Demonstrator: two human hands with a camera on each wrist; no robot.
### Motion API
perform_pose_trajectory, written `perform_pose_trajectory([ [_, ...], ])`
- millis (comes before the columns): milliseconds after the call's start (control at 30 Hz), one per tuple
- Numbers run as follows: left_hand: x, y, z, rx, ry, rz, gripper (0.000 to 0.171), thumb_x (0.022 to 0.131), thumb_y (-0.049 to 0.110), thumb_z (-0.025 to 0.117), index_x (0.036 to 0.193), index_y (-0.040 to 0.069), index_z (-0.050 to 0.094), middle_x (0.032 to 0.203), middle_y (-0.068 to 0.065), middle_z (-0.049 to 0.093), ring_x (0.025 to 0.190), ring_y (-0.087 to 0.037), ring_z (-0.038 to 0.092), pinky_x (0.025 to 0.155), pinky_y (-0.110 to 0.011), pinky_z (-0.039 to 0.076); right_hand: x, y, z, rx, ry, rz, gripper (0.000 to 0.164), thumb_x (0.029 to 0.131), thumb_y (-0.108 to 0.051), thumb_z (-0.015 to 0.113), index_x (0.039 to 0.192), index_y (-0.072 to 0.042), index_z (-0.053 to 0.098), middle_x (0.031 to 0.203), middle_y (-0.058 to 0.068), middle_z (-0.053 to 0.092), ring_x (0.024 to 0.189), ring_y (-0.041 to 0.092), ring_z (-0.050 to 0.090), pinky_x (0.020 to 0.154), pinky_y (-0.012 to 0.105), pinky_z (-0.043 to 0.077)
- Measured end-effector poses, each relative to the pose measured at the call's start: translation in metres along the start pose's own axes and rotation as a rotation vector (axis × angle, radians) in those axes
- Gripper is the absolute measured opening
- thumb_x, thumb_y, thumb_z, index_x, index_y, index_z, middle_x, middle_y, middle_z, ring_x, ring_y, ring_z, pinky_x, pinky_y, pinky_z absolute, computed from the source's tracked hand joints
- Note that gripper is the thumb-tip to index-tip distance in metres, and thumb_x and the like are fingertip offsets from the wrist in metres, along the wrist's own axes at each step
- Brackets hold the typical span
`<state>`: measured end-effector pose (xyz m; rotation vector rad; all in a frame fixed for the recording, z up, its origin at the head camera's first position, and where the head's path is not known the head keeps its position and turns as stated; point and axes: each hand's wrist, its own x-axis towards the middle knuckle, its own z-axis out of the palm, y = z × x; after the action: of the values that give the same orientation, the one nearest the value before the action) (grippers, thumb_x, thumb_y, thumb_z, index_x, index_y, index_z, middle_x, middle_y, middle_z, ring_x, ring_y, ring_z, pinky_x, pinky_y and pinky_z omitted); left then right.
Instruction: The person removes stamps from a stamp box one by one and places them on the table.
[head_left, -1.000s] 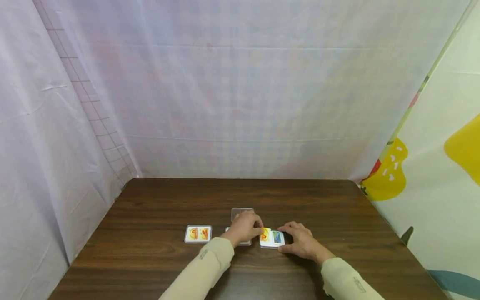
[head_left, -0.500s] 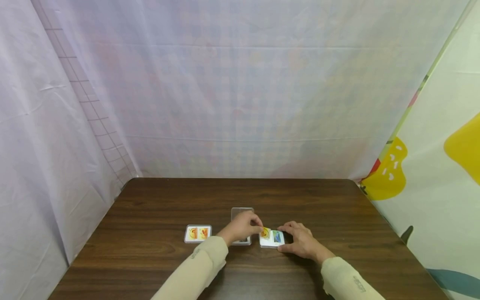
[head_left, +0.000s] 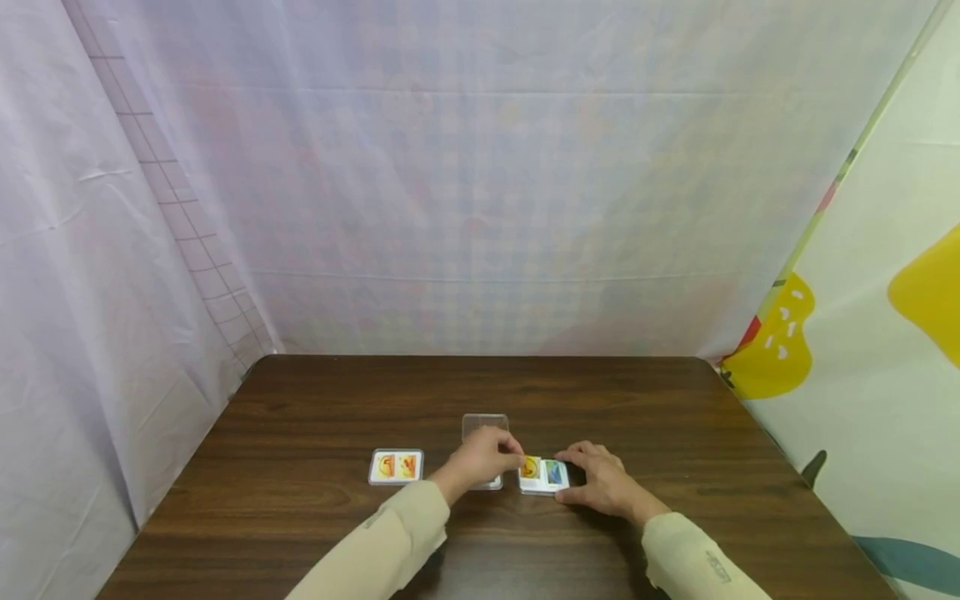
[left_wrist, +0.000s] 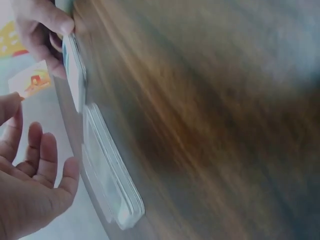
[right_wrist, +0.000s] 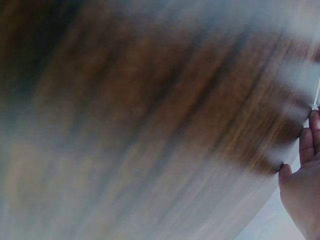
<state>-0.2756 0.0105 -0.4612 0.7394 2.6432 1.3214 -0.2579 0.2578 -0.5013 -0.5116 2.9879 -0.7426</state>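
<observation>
Orange-printed card (head_left: 532,468), rightward from pinching left hand (head_left: 483,457); long axis unclear; right hand (head_left: 600,482) round card case (head_left: 551,481)

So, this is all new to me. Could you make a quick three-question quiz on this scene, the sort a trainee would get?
1. Fill the gap: the left grip pinches a small ____ by its edge.

2. True or false: the leftmost flat case in the head view shows two orange pictures side by side.

3. Choose one: what colours fill the picture at the right end of the flat white item held by the right grip?
A) red and black
B) blue and green
C) purple and pink

Key: 1. card. 2. True. 3. B.
</observation>
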Motion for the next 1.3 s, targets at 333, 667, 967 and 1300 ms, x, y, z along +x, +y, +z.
perform_pose_trajectory([
  [333,-0.018,0.009,0.008,-0.074,0.012,-0.058,0.005,0.082,0.012,0.075,0.079,0.009,0.073,0.079,0.004,0.064,0.068,-0.009,0.051,0.062,-0.027,0.043,-0.001,-0.002,-0.001,-0.01,0.001,-0.006,0.062,0.075,-0.041,0.084,0.126,-0.011,0.065,0.121,0.005,0.056,0.117,0.033,0.048,0.098,0.061,0.032],
  [667,-0.033,0.013,0.018,-0.076,0.013,-0.082,0.004,0.078,0.008,0.075,0.075,0.007,0.073,0.074,0.005,0.062,0.066,-0.007,0.048,0.062,-0.025,0.042,-0.001,-0.001,0.0,-0.022,0.022,-0.03,0.062,0.075,-0.041,0.084,0.125,-0.011,0.066,0.12,0.005,0.057,0.115,0.032,0.05,0.097,0.061,0.033],
  [967,-0.045,0.011,0.028,-0.072,-0.009,-0.072,0.007,0.078,0.009,0.076,0.072,0.009,0.071,0.069,0.008,0.061,0.063,-0.005,0.047,0.06,-0.024,0.041,-0.001,-0.001,0.0,-0.013,0.024,-0.018,0.061,0.074,-0.039,0.085,0.125,-0.011,0.066,0.121,0.005,0.057,0.117,0.034,0.049,0.098,0.061,0.033],
  [1300,-0.047,0.003,0.032,0.028,0.033,-0.022,0.011,0.076,0.01,0.078,0.07,0.011,0.069,0.065,0.01,0.058,0.059,-0.003,0.045,0.058,-0.022,0.039,-0.001,-0.001,0.001,-0.017,0.029,-0.028,0.061,0.075,-0.039,0.084,0.125,-0.01,0.066,0.12,0.005,0.057,0.117,0.035,0.049,0.098,0.062,0.033],
])
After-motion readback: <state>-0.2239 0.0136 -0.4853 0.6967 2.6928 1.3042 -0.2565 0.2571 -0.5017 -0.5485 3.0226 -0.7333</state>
